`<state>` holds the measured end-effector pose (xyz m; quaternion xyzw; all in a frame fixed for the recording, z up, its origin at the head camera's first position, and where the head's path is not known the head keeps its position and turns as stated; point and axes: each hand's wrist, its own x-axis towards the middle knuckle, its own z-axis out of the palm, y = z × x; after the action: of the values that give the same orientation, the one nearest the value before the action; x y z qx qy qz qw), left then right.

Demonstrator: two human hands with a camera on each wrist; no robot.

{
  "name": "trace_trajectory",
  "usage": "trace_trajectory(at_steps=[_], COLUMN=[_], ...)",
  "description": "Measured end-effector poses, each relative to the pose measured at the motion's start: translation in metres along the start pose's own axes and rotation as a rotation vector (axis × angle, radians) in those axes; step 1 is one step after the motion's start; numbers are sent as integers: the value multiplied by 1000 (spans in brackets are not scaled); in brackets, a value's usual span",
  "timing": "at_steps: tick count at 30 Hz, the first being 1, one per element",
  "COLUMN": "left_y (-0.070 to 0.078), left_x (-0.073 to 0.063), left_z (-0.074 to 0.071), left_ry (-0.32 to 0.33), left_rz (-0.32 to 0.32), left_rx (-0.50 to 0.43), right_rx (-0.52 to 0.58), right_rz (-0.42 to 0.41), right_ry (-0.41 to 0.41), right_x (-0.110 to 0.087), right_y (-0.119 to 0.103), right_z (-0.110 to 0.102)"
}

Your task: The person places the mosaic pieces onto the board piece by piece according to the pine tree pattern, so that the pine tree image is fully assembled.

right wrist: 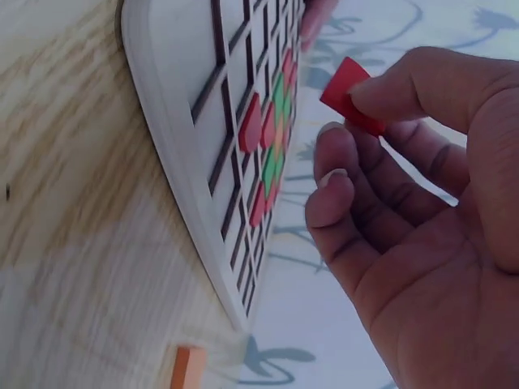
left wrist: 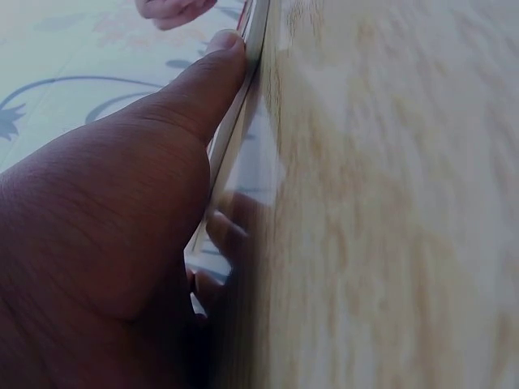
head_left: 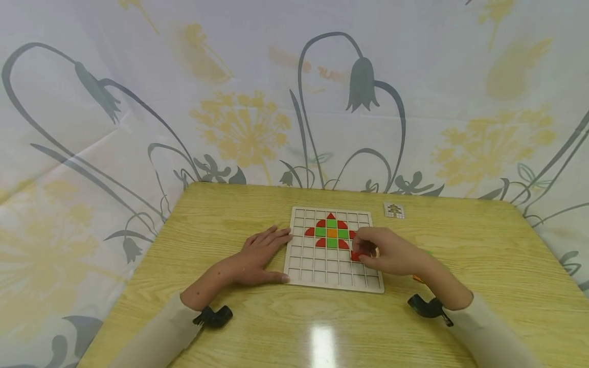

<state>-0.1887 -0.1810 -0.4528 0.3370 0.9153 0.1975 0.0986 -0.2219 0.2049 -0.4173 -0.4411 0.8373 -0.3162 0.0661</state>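
Note:
A square wooden grid board (head_left: 313,276) lies on the table. Red, green and orange tiles (head_left: 332,233) form a tree-like pattern in its upper part. My left hand (head_left: 257,260) lies flat beside it, its straight fingertips at the left edge. In the left wrist view, the thumb (left wrist: 190,89) presses along the board's side. Over the board's right part, my right hand (head_left: 391,250) pinches a small red tile (right wrist: 353,96) between thumb and fingers. Below the pattern, another red tile (right wrist: 250,123) sits in the grid.
A small card (head_left: 394,210) with a tree picture lies behind the board's right corner. By the right forearm, an orange tile (head_left: 417,278) and a green tile (head_left: 430,252) show partly. A flowered curtain (head_left: 257,102) hangs behind the wooden table (head_left: 257,317).

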Motion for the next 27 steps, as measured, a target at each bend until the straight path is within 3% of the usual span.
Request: trace_trajectory(at_steps=[11, 19, 27], left_y=[0, 1, 1], left_x=[0, 0, 0], left_z=[0, 0, 0], left_ry=[7, 3, 8], left_rz=[0, 1, 2], left_rx=[-3, -1, -2], right_rx=[26, 21, 44], right_rz=[-70, 25, 70], right_ry=[103, 91, 85], right_x=[22, 37, 54], right_y=[-3, -14, -19], right_z=[18, 28, 37])
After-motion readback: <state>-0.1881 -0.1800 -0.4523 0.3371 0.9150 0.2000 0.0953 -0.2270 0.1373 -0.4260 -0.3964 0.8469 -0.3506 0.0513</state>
